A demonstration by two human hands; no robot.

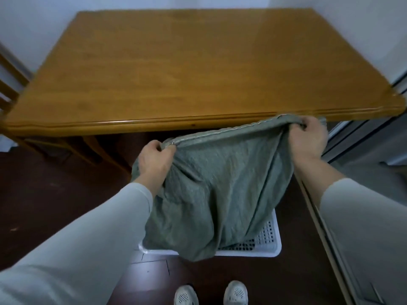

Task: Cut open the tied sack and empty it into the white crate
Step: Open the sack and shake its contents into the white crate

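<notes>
Sack [220,183] gripped by its stitched top corners, fingers of left hand [154,160] and right hand [308,139] curled tight into cloth. Hanging over white crate [276,249], before table [198,62] near edge.

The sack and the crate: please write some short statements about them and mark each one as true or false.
1. The left hand and the right hand both grip the sack by its stitched edge. True.
2. The sack lies on the table. False: it hangs in front of the table, over the white crate.
3. The white crate stands on the dark floor. True.
4. The left hand holds scissors. False: it grips only the sack.
</notes>
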